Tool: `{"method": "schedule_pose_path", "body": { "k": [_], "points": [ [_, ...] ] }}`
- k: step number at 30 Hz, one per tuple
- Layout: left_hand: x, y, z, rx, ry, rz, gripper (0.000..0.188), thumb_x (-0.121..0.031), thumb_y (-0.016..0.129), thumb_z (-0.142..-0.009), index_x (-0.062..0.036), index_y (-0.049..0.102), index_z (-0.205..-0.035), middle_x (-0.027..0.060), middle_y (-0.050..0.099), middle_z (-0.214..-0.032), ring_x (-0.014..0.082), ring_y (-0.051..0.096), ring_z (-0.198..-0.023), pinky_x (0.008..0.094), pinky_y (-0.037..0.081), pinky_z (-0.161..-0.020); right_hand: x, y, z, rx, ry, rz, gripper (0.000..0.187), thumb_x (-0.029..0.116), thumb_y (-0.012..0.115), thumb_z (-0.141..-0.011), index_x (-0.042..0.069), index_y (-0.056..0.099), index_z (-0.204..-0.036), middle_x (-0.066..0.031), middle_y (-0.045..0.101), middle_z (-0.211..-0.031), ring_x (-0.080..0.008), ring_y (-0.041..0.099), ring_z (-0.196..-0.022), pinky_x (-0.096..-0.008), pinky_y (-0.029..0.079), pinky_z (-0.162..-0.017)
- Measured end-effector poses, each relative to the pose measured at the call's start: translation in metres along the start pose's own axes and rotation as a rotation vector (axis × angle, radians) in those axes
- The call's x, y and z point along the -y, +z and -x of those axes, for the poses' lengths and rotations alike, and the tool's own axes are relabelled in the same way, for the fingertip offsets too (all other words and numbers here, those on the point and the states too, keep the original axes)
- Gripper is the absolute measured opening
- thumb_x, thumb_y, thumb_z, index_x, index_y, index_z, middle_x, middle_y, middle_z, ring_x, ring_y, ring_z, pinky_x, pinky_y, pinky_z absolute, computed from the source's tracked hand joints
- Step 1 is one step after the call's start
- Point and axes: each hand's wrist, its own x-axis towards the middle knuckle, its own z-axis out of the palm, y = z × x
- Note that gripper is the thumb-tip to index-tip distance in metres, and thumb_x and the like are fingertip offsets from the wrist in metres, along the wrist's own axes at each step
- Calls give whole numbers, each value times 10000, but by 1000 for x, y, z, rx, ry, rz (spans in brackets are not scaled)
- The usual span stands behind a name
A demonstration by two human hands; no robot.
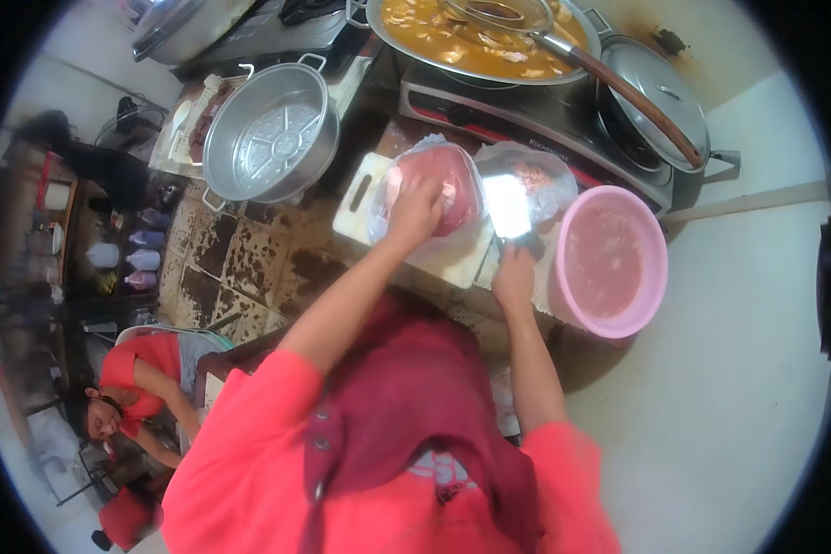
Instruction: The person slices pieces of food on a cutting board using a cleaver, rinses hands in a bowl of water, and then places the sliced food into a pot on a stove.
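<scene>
Meat [452,171], red and soft-looking, sits in an opened clear plastic bag [377,214] on the white cutting board [448,262], straight ahead of the person. Left hand [420,210] lies over the meat with its fingers reaching onto the surface; whether they pinch a piece or only press down I cannot tell, since the back of the hand hides the fingertips. Right hand [515,268] is closed around the handle of a broad-bladed cleaver [508,205], its bright blade pointing away from the body, between the meat and a 2nd plastic bag [554,189] that has pale pink bits in it. Glare on the steel leaves it unclear whether the blade touches either of the 2 bags. Just right of the board stands a pink basin [658,263] of cloudy pinkish liquid, and beyond, on the stove [439,103], a wide pan holds orange-brown broth [425,32] with pale chunks. My reading is that the step in hand is steadying or portioning the meat with the blade at the ready. Next, the move would seem to call for a firm left hold, fingers kept clear of the edge, and loose plastic kept out of the blade's path.
</scene>
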Motion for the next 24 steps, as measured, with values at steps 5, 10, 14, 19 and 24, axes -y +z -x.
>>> {"method": "schedule_pose_path", "body": {
  "k": [5,10,14,19,24],
  "points": [
    [-1,14,-17,127,-120,98,160,-131,593,-816,-28,570,-936,201,584,-976,388,551,-970,463,434,-841,-31,9,-4,-17,52,-116,570,42,554,-761,39,429,-1317,-231,511,-1180,-425,473,-1132,-496,431,-924],
    [25,6,-16,40,9,101,169,-102,603,-788,-31,543,-929,188,555,-882,385,550,-906,456,456,-772,-8,-30,33,-33,155,-464,682,70,621,-652,6,432,-1304,-260,607,-1075,-415,578,-1058,-433,453,-904],
    [1,-6,-7,105,44,63,191,-141,604,-801,-60,569,-970,161,567,-904,373,574,-909,461,470,-775,-21,-38,77,-133,176,-799,541,66,664,-745,7,475,-1249,-104,613,-937,-208,613,-776,-328,503,-703],
    [24,1,-9,118,104,-12,217,-204,618,-811,-91,596,-995,129,583,-897,372,602,-827,466,496,-728,21,-66,85,-246,24,-1477,280,165,645,-914,28,488,-1102,-44,557,-792,-122,551,-596,-279,496,-553],
    [30,2,-21,130,73,161,185,-192,598,-820,-77,606,-966,129,589,-850,389,598,-725,460,491,-677,44,-85,54,-157,371,-1664,175,147,562,-956,52,464,-1065,-55,538,-722,-113,510,-490,-276,478,-433]
  ]
}}
